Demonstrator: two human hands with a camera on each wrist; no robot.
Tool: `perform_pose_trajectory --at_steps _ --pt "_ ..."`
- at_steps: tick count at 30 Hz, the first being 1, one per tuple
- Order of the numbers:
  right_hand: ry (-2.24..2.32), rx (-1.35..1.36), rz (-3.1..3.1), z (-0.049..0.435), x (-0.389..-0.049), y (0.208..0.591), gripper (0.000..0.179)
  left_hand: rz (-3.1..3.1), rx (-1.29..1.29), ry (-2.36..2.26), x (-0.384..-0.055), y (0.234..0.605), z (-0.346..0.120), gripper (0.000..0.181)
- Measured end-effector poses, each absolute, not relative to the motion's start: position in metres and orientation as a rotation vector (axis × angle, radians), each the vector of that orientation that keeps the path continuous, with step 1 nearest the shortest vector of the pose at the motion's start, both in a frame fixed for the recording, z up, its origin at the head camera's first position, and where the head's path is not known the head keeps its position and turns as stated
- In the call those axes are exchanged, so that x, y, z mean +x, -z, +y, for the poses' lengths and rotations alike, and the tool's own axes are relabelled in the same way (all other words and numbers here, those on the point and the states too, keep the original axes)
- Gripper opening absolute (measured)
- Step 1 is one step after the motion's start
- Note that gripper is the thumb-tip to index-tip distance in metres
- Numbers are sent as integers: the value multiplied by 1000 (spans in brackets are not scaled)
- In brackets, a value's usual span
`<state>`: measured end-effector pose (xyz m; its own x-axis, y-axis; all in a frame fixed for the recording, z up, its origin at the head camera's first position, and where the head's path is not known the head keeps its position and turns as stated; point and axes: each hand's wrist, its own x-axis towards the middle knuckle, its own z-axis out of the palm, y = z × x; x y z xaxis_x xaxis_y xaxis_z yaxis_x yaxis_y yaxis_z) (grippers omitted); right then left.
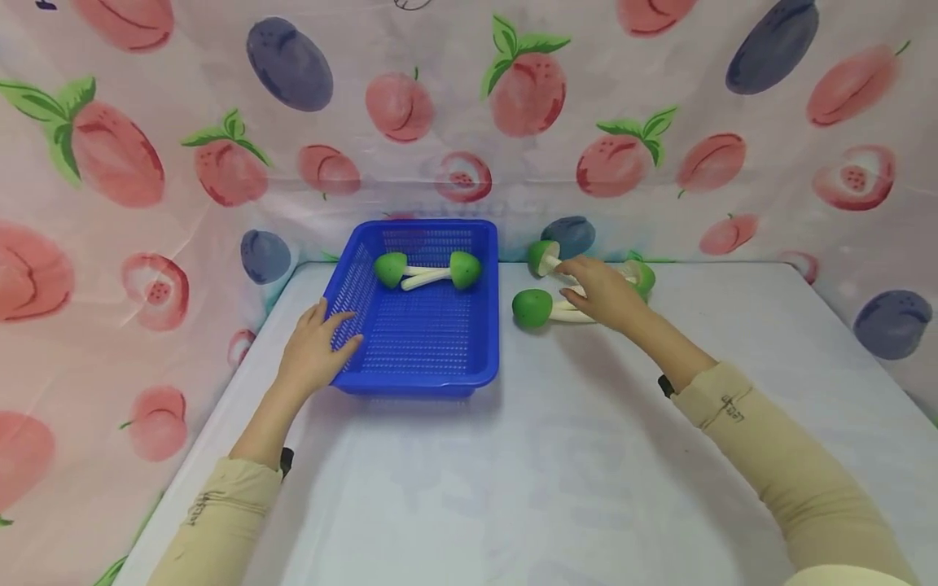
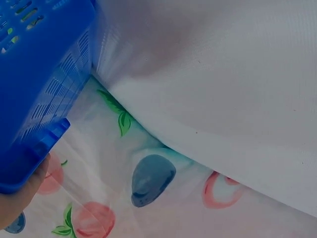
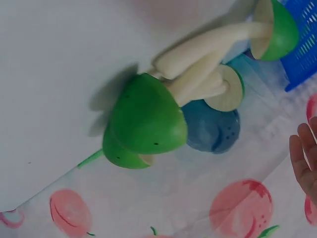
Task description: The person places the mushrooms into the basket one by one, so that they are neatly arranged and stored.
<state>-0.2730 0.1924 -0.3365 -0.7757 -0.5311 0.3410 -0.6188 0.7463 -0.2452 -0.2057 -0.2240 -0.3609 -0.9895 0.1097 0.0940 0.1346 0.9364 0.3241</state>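
Observation:
Two toy mushrooms with green caps and white stems lie crossed in the blue plastic basket (image 1: 484, 342); one shows its cap (image 1: 465, 270) at the right. My left hand (image 1: 311, 350) rests at the basket's left rim, fingers loosely extended. In the left wrist view, part of that hand (image 2: 29, 191) touches the rim. Right of the basket lies a group of similar mushrooms, with one green cap (image 1: 532, 309) at the front. My right hand (image 1: 604, 293) is over this group, partly hiding it. In the right wrist view, its fingers (image 3: 299, 153) are apart from the mushrooms (image 3: 148, 116).
A white-covered table (image 1: 454, 488) carries the basket and mushrooms. Behind and at the left hangs a fruit-print cloth (image 1: 528, 171), close to the basket's far side.

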Motion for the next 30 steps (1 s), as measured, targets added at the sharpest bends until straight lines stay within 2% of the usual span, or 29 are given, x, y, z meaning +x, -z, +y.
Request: perform_pose_trajectory --at_steps 15,30 --pt "-577 832 -2738 217 -268 370 22 -3019 -208 513 -206 361 -225 51" --pt "-586 779 -2915 214 -290 390 23 -3011 -191 530 -206 363 -227 51"
